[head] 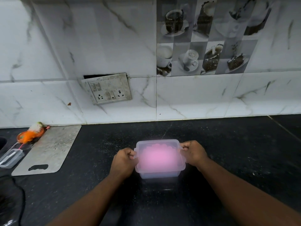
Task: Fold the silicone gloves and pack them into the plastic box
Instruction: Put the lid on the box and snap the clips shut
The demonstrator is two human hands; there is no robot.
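Note:
A clear plastic box (160,174) stands on the black counter in the middle of the view, with its translucent lid (141,144) on top. Pink silicone gloves (158,156) show as a blurred pink mass through the lid. My left hand (124,162) pinches the lid's left side clip with curled fingers. My right hand (193,152) grips the right side clip the same way. Both forearms reach in from the bottom edge.
A grey stone cutting board (48,149) lies on the left of the black counter (228,144). A small clear box (11,158) and an orange scrubber (29,132) lie beside it. A switch and socket plate (107,88) hangs on the marble-tiled wall behind.

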